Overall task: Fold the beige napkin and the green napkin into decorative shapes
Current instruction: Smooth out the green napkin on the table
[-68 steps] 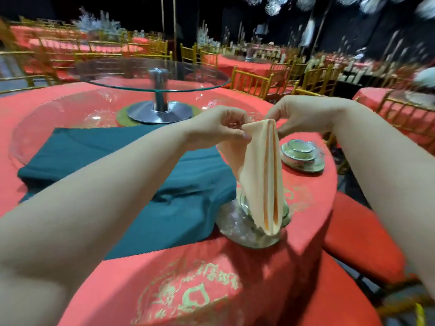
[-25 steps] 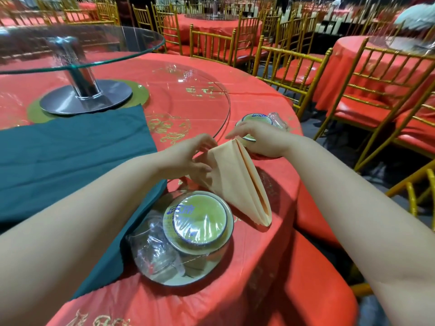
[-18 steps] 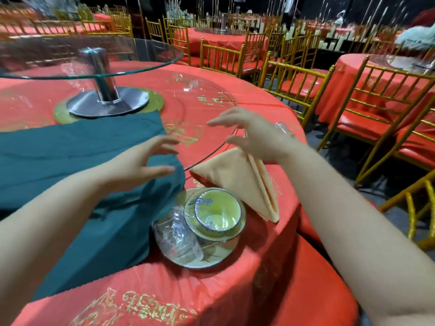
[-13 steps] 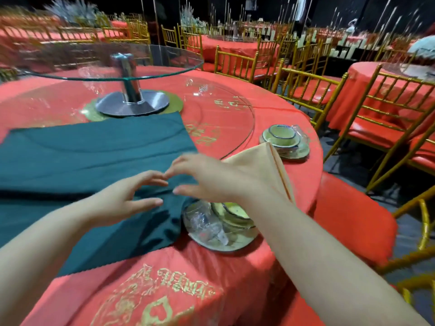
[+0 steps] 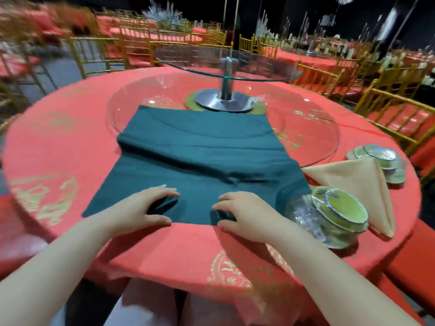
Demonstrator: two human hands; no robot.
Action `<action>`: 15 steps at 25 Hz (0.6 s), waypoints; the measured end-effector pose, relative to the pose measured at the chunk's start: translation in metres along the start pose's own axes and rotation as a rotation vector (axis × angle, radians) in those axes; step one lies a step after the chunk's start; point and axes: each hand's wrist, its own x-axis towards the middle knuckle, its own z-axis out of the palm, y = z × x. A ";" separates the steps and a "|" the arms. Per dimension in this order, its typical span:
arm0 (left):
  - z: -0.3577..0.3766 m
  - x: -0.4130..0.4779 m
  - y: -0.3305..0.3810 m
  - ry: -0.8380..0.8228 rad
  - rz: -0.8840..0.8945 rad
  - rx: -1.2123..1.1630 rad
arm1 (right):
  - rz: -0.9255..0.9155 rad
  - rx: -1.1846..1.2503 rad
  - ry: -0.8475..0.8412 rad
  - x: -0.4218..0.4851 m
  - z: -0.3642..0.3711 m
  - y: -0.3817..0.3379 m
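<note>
Once held up between both hands, now let go and left lying on the red worktop [image 5: 70, 142] at the right: beige napkin [image 5: 348, 182], folded to a flat pointed wedge, tip toward the near edge, just behind the wrapped dish stack [image 5: 339, 212]. Looks finished, or at least parked.

Have swung across since to the green napkin [image 5: 204, 156], spread mostly flat straight ahead, far part over the glass turntable [image 5: 317, 128], one soft ridge across the middle. Left hand [image 5: 138, 208] and right hand [image 5: 247, 215] down on its near hem, a little apart, fingers arched on top, thumbs at the edge, a small pucker of cloth seemingly pinched up in each.

Reads as the first fold of the second napkin just starting; nothing shaped in the green yet. Roughly halfway through the job, then. Worth watching: dish stack sitting right at the cloth's near right corner, liable to catch when the hem lifts.
</note>
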 end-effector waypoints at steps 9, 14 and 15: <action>-0.032 -0.035 -0.052 0.061 -0.042 -0.093 | 0.117 0.333 0.099 0.057 0.038 -0.079; -0.021 -0.040 -0.059 0.219 -0.073 -0.127 | 0.165 0.379 0.132 0.063 0.046 -0.084; -0.020 -0.040 -0.059 0.250 -0.068 -0.130 | 0.160 0.373 0.132 0.063 0.046 -0.086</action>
